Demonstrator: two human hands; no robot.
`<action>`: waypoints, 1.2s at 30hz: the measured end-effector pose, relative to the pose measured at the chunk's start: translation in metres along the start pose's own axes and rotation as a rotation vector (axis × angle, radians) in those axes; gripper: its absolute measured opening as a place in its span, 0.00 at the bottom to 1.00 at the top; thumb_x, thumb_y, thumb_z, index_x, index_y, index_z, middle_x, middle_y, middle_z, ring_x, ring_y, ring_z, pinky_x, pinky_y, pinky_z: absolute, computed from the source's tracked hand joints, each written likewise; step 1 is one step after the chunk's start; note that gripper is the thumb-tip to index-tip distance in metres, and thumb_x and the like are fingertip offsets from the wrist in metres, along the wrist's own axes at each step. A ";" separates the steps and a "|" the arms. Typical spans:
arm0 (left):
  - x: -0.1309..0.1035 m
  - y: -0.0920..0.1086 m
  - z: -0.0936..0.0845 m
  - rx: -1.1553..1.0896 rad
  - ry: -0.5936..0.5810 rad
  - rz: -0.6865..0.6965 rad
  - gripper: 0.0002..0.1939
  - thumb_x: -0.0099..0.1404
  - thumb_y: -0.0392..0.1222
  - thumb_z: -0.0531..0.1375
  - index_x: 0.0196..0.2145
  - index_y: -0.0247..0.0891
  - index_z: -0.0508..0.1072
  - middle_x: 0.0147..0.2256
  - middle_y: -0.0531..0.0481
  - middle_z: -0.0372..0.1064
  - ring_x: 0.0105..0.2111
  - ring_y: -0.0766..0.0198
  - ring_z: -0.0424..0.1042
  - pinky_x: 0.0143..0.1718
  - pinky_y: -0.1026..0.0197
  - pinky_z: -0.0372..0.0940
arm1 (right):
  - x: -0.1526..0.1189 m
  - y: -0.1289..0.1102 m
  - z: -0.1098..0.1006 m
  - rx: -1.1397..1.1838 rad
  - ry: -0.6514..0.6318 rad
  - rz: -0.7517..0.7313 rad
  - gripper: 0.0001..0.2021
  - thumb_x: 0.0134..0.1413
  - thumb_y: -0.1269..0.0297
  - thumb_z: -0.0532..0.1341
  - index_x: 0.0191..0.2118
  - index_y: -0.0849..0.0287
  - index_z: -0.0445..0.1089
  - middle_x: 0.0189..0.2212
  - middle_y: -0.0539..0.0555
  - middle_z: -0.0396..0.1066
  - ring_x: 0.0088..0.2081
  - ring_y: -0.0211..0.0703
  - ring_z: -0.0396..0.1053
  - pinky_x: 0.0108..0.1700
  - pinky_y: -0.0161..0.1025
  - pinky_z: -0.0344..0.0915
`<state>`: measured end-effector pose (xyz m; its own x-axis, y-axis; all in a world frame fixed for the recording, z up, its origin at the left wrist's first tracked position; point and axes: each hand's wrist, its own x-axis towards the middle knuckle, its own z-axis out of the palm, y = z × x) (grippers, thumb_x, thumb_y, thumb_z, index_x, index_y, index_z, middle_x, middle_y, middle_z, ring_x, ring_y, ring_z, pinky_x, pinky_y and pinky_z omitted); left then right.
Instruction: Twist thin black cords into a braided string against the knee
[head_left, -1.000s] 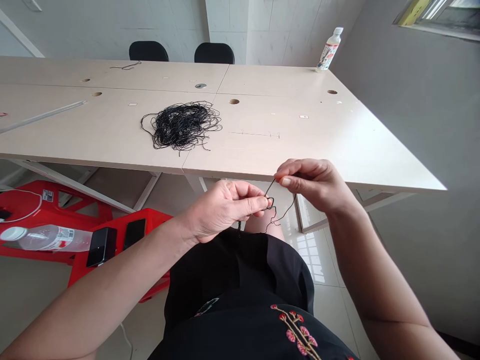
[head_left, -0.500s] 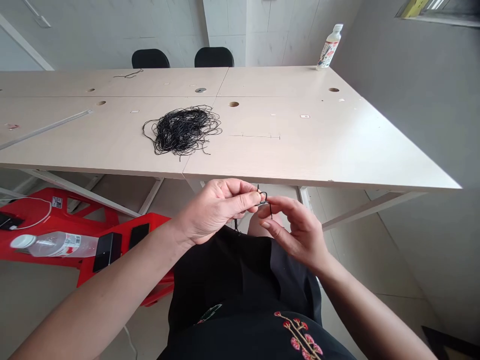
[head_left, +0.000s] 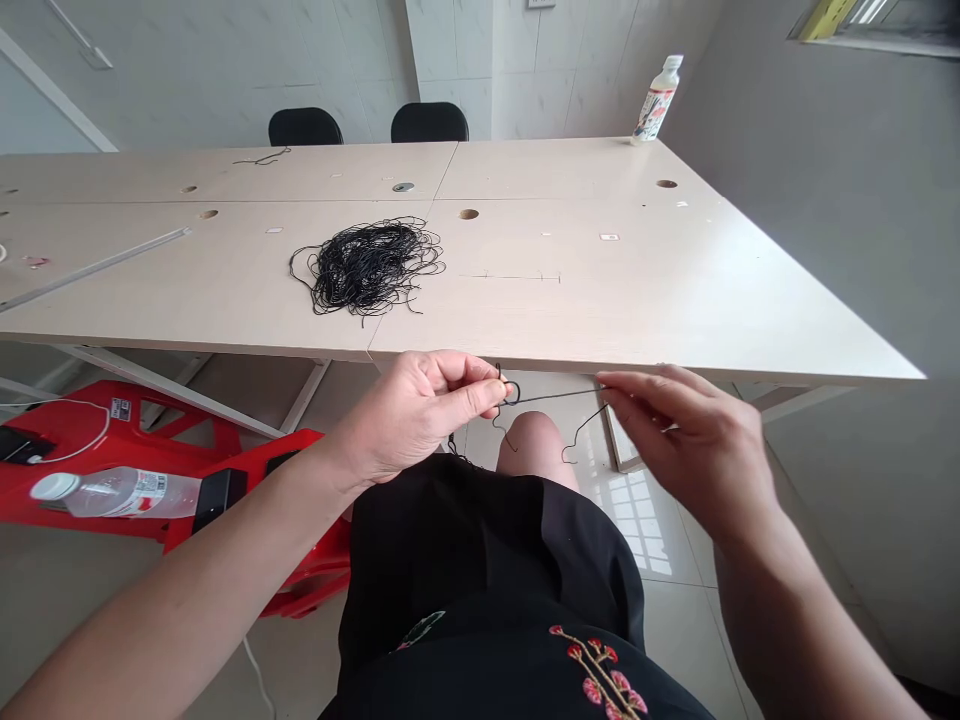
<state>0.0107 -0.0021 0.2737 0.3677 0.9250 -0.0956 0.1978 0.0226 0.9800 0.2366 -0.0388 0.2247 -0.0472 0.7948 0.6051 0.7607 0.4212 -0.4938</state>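
Note:
Thumb and fingers of my left hand [head_left: 420, 420] pinch a black cord that forms a small loop at the fingertips. A thin stretch of the black cord [head_left: 559, 397] runs nearly straight from there to my right hand [head_left: 682, 440], which is closed on it in a pinch. Loose ends dangle beside both hands, over my knee. A short braided-looking dark length hangs below my left hand, partly hidden. Both hands are above my lap, just in front of the table's near edge. A tangled heap of black cord [head_left: 371, 265] lies on the table [head_left: 675, 300].
At the left, red stools [head_left: 292, 570] carry a clear plastic bottle [head_left: 112, 493] lying on its side and a dark box [head_left: 219, 498]. Another bottle [head_left: 656, 100] stands at the table's far right corner. Two black chairs [head_left: 429, 122] are behind the table.
My right hand has moved right, away from my left, and the cord now stretches between them. My left hand has shifted slightly left, still pinching.

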 end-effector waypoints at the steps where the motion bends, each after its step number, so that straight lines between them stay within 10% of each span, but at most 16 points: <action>1: 0.000 0.000 0.000 0.030 0.001 0.008 0.07 0.54 0.41 0.63 0.28 0.33 0.74 0.25 0.51 0.71 0.27 0.70 0.68 0.30 0.66 0.63 | 0.002 -0.001 -0.003 -0.005 0.034 0.048 0.07 0.52 0.67 0.60 0.38 0.55 0.74 0.27 0.51 0.72 0.28 0.38 0.70 0.30 0.37 0.66; 13: -0.004 0.003 0.021 0.082 -0.137 0.009 0.06 0.56 0.41 0.62 0.28 0.36 0.75 0.25 0.53 0.72 0.25 0.70 0.69 0.30 0.66 0.66 | 0.063 -0.041 0.001 0.561 -0.044 -0.144 0.15 0.55 0.72 0.55 0.47 0.53 0.69 0.45 0.51 0.70 0.43 0.39 0.71 0.41 0.39 0.72; 28: -0.015 0.010 0.024 0.131 -0.140 0.015 0.08 0.57 0.42 0.59 0.28 0.35 0.74 0.24 0.52 0.71 0.26 0.69 0.69 0.29 0.65 0.66 | 0.073 -0.041 0.054 1.035 -0.644 0.340 0.10 0.50 0.71 0.58 0.38 0.63 0.73 0.33 0.53 0.74 0.32 0.35 0.71 0.36 0.37 0.70; 36: -0.014 0.009 0.008 0.040 -0.021 0.092 0.10 0.57 0.44 0.60 0.29 0.33 0.75 0.30 0.46 0.74 0.33 0.63 0.73 0.38 0.60 0.68 | 0.051 -0.039 0.049 1.191 -0.641 0.445 0.05 0.49 0.69 0.59 0.32 0.63 0.70 0.21 0.47 0.67 0.20 0.28 0.62 0.19 0.27 0.57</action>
<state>0.0148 -0.0184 0.2822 0.4045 0.9145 -0.0094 0.1979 -0.0775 0.9771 0.1722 0.0066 0.2440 -0.4768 0.8782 0.0386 -0.1857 -0.0577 -0.9809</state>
